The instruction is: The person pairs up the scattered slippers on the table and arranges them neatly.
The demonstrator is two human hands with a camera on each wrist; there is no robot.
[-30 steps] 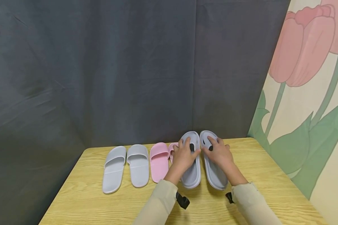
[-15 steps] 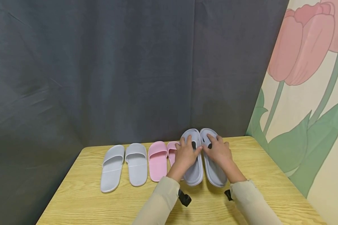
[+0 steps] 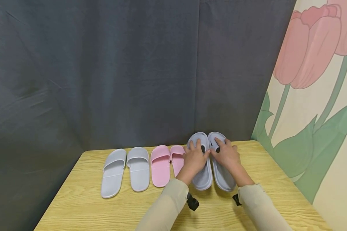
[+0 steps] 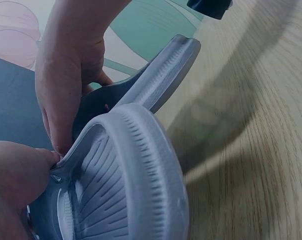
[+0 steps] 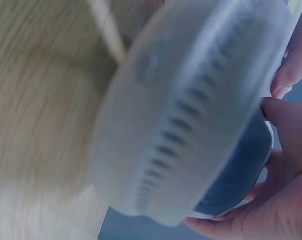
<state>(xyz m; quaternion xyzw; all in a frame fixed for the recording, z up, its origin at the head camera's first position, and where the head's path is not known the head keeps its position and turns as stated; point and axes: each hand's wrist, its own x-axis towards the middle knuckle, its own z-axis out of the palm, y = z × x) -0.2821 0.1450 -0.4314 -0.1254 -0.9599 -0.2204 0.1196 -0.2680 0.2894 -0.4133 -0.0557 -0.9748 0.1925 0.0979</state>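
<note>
My left hand (image 3: 195,160) grips the strap of one grey-lilac slipper (image 3: 203,180), its fingers over the top and thumb at the inner side. Beside it my right hand (image 3: 227,156) holds the matching slipper (image 3: 225,180) the same way. The pair stands side by side, toes to the back, and the two thumbs nearly meet between the straps. Seen from the left wrist, the ribbed heel of the near slipper (image 4: 141,170) rises over the table. In the right wrist view the slipper's sole edge (image 5: 175,115) fills the middle, blurred, with my right hand (image 5: 283,185) around the strap.
Left of the hands stand two pink slippers, one (image 3: 160,171) whole in view and one (image 3: 177,160) partly behind my left arm. Farther left are two light grey slippers (image 3: 139,175). A dark curtain (image 3: 138,73) hangs behind the wooden table (image 3: 84,205); a tulip-painted wall (image 3: 295,134) flanks it.
Both hands have shifted the grey-lilac pair a little to the right, away from the pink slippers, so more of the second pink one shows. The grip on both straps stays the same.
</note>
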